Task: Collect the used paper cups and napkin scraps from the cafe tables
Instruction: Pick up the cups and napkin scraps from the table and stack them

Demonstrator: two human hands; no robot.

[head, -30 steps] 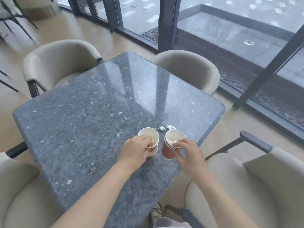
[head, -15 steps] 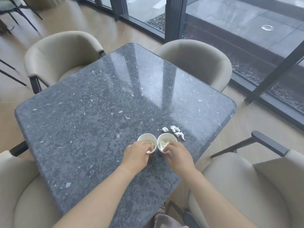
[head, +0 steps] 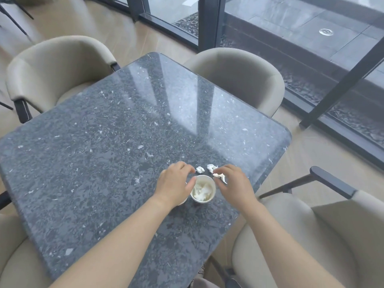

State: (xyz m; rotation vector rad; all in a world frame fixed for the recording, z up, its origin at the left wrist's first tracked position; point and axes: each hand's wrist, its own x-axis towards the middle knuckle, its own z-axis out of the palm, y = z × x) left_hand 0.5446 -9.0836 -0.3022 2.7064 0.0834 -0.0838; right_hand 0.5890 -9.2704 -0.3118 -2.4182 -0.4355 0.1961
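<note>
Right hand (head: 234, 183) pinches a crumpled white napkin scrap (head: 220, 176): feather-light, soft, graspable anywhere. Left hand (head: 174, 181), fingers loosely curved, seemingly empty, hovers beside the white paper cup (head: 203, 191).

View: single head camera, worn by the person.
Facing: forward and down at the table (head: 108, 154).
Nearness: close; left hand (head: 173, 181), right hand (head: 234, 185) near centre.
</note>
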